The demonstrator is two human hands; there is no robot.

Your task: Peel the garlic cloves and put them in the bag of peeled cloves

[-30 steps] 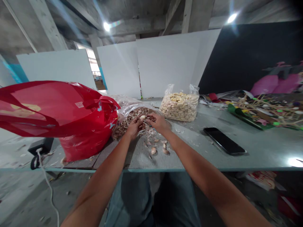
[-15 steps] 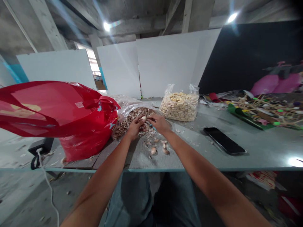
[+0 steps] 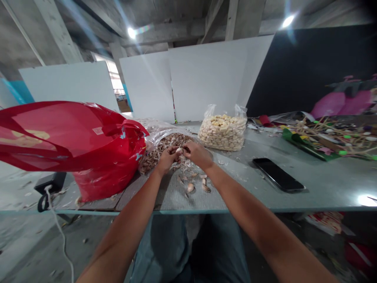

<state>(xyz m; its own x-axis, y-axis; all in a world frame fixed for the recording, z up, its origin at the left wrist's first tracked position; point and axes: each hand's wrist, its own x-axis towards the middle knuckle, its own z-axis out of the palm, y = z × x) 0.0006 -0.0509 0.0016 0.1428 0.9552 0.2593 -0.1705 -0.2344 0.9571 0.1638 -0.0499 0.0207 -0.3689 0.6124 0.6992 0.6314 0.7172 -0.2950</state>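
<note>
A pale garlic clove point(image 3: 179, 150) is pinched in the fingertips of my left hand point(image 3: 168, 158), just in front of the heap of brown garlic skins point(image 3: 165, 144). My right hand point(image 3: 198, 154) is closed beside it, its fingertips meeting the clove's right side; whatever else it grips is hidden. Below the hands, several unpeeled garlic cloves point(image 3: 190, 187) and bits of skin lie on the grey board point(image 3: 171, 198). Behind and to the right stands a clear plastic bag point(image 3: 222, 133) full of peeled cloves.
At the left a large red bag point(image 3: 106, 157) stands near a black power adapter point(image 3: 51, 182) with a white cable. A black phone point(image 3: 278, 175) lies on the right of the table point(image 3: 324, 188). Craft sticks with coloured beads point(image 3: 338, 137) are piled at the far right.
The clove has turned slightly in my fingers, and both hands have shifted a little. A light blue bit seen under my right hand before is now out of sight.
</note>
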